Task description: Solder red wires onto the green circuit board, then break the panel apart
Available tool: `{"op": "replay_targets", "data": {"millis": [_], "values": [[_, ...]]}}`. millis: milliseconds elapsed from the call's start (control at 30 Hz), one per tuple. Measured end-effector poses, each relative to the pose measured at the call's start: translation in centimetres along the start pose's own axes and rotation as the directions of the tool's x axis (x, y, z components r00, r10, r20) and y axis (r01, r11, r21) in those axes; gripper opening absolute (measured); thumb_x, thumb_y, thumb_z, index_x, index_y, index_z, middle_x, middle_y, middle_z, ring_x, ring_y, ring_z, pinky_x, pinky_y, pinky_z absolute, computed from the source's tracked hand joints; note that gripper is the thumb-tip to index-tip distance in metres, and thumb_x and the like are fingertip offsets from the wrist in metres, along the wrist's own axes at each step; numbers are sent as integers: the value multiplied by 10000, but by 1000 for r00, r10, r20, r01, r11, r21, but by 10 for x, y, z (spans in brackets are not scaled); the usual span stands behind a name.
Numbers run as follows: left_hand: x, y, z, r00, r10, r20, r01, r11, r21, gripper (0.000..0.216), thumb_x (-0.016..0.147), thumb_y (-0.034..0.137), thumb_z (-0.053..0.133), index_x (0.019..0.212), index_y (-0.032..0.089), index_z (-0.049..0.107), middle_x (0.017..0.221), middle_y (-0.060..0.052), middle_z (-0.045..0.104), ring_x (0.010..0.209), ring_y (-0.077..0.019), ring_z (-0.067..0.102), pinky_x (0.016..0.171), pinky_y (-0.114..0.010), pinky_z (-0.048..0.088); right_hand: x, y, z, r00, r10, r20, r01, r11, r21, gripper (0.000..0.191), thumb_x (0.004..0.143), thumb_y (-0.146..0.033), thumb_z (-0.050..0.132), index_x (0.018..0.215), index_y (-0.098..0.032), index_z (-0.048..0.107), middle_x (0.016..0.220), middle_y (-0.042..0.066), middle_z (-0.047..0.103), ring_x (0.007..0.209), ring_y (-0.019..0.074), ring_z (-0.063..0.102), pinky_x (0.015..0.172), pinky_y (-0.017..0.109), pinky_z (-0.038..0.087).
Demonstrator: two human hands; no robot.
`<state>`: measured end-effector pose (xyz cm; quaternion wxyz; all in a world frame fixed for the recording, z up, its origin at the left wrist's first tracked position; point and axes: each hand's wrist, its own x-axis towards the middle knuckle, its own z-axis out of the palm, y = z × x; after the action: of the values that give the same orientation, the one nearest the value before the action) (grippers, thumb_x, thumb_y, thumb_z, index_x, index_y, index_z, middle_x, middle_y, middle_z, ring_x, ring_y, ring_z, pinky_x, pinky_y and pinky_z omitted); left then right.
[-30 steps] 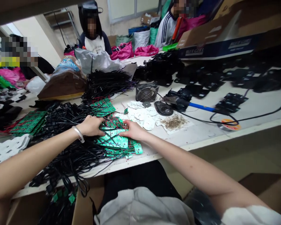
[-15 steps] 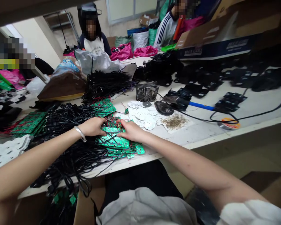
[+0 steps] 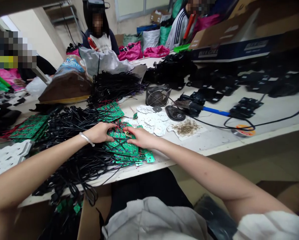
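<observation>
Green circuit boards (image 3: pixel 126 149) with thin red wires and black cables lie in a layered pile under both hands. My left hand (image 3: pixel 101 132), with a bangle at the wrist, is curled at the left side of the pile; what its fingertips grip among the wires is hidden. From the right, my right hand (image 3: pixel 142 137) pinches a small board-like piece (image 3: pixel 128 133), closed between thumb and fingers just above the boards. Bundled black cables (image 3: pixel 77 156) spread to the left, beneath my left forearm. Behind my hands lies another board stack (image 3: pixel 111 111).
White plates (image 3: pixel 151 120), a small fan (image 3: pixel 158 95), a blue-handled soldering iron (image 3: pixel 215 111) and a solder spool (image 3: pixel 243 130) occupy the table's right half. Black housings (image 3: pixel 211 81) and a cardboard box (image 3: pixel 239 43) stand behind. White trays (image 3: pixel 9 158) lie left. Co-workers sit opposite.
My hands stay over the boards, with small finger shifts; the right-hand piece shows slightly more flatly. The view has tilted slightly. A person opposite now has a red object raised.
</observation>
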<state>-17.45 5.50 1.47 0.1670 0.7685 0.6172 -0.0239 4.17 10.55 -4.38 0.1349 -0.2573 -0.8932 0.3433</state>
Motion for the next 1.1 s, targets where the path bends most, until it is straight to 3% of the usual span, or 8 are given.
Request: {"op": "replay_targets", "data": {"millis": [233, 400, 500, 600, 733, 1100], "values": [[-9, 3, 8, 994, 2, -106, -6, 999, -35, 618, 689, 328, 677, 1259, 131, 542, 1073, -83, 673, 942, -219, 622, 840, -289, 470, 1, 3, 5, 994, -106, -35, 101, 988, -117, 507, 819, -195, 641, 1293, -184, 463, 1154, 116, 633, 1068, 255, 589, 910, 393, 455], [-7, -4, 6, 998, 1, -61, -6, 996, -86, 654, 662, 349, 701, 1269, 164, 544, 1067, -66, 677, 922, -204, 627, 839, -280, 470, 4, 13, -1, 993, -118, 16, 116, 991, 70, 565, 770, -166, 676, 1285, -188, 444, 1229, 94, 595, 1091, 221, 583, 928, 353, 453], [-5, -8, 5, 995, -24, -98, 9, 990, -142, 658, 658, 382, 701, 1262, 167, 551, 1049, -60, 675, 928, -201, 621, 849, -279, 467, 12, 12, -11, 992, -117, 45, 110, 984, 142, 599, 758, -143, 675, 1303, -176, 428, 1252, 90, 581, 1095, 200, 579, 933, 322, 447], [-1, -9, 2, 994, -35, -104, 20, 990, -141, 662, 679, 401, 679, 1277, 155, 538, 1061, -67, 667, 949, -206, 617, 864, -282, 460, 21, 12, -20, 992, -83, 98, 78, 996, 54, 620, 744, -150, 693, 1307, -168, 434, 1234, 95, 591, 1093, 218, 576, 925, 330, 439], [6, -3, -1, 999, -46, -17, 45, 998, -47, 652, 669, 357, 682, 1267, 139, 543, 1059, -73, 672, 923, -215, 622, 840, -281, 465, 27, 13, -21, 985, -46, 164, 57, 997, -61, 600, 758, -189, 695, 1301, -168, 440, 1180, 100, 620, 1038, 231, 597, 878, 328, 448], [-1, -1, 5, 994, -42, -102, 30, 993, -115, 603, 688, 322, 683, 1253, 158, 549, 996, -48, 666, 886, -186, 604, 821, -271, 461, 13, 22, -6, 978, -206, 37, 209, 971, -119, 512, 826, -207, 611, 1299, -158, 420, 1156, 125, 603, 1051, 239, 572, 901, 358, 435]]}}
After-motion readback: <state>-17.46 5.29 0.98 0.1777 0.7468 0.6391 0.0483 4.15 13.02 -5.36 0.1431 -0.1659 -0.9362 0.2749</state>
